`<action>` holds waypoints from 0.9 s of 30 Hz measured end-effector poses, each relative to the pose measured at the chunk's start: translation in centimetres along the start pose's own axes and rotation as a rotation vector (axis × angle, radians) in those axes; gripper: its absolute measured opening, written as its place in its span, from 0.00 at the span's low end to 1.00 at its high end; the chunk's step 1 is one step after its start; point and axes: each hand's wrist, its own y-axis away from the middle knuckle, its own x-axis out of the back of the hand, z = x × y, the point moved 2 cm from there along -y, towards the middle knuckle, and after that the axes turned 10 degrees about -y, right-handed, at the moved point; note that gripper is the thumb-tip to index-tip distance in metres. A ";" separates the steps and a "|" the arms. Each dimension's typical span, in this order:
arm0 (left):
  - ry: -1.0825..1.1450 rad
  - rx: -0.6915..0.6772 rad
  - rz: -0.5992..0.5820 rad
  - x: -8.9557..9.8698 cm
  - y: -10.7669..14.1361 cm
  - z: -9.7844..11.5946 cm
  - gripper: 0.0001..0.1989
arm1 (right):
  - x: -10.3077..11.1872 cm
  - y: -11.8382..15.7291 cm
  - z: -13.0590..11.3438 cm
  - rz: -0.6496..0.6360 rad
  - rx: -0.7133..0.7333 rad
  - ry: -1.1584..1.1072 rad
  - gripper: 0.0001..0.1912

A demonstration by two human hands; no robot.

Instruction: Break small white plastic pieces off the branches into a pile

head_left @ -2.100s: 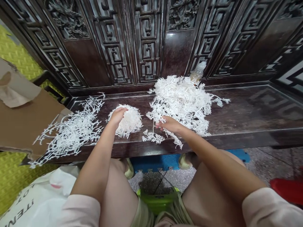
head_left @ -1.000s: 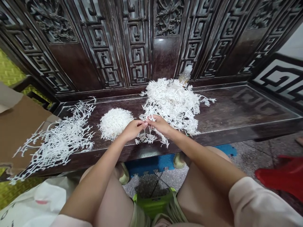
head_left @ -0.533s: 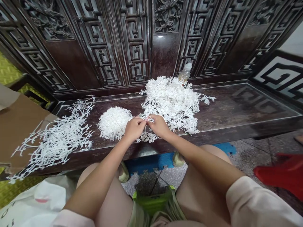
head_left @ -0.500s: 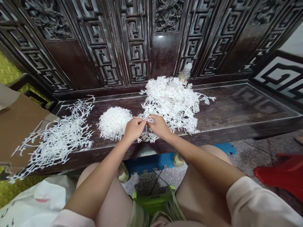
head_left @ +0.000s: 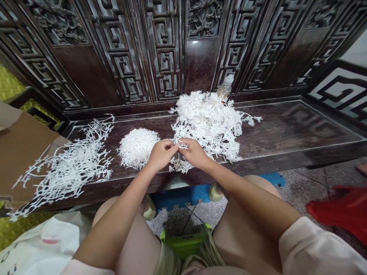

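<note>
- The left hand (head_left: 162,156) and right hand (head_left: 195,154) meet at lower centre, over the front of a dark wooden bench (head_left: 286,126), almost touching.
- The right fingers (head_left: 185,143) are narrow, pinching a thin white sprig (head_left: 178,144). The left fingers (head_left: 169,145) curl in beside it; whether they grip it, I cannot tell.
- A small tuft (head_left: 180,166) lies just under the hands, touching the sprig's lower end as far as can be seen.
- A large loose heap (head_left: 206,126) sits just above the hands, a dense round ball (head_left: 137,148) just left of them, and a flat spray (head_left: 77,160) at far left, partly over cardboard (head_left: 20,145).
- These fine branches look apt to snag, so a close pinch and slow, low separation would suit them, with the heap kept clear of the hands.
- In the earliest frame the hands stood apart, the left on the ball; now they are together and the ball is free.
</note>
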 end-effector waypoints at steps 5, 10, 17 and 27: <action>0.186 -0.098 0.041 0.5 0.2 1.2 0.13 | -0.2 0.3 -0.5 0.095 -0.166 -0.349 0.11; 0.239 -0.051 0.141 -0.1 0.3 1.5 0.13 | -0.7 0.4 0.0 0.268 -0.331 -0.593 0.13; 0.208 -0.013 0.251 -1.7 0.4 1.8 0.13 | -0.9 0.2 0.5 0.504 -0.434 -0.599 0.10; 0.579 0.340 0.130 2.9 0.0 -2.3 0.04 | 6.7 -0.7 3.6 0.359 -0.607 -0.353 0.06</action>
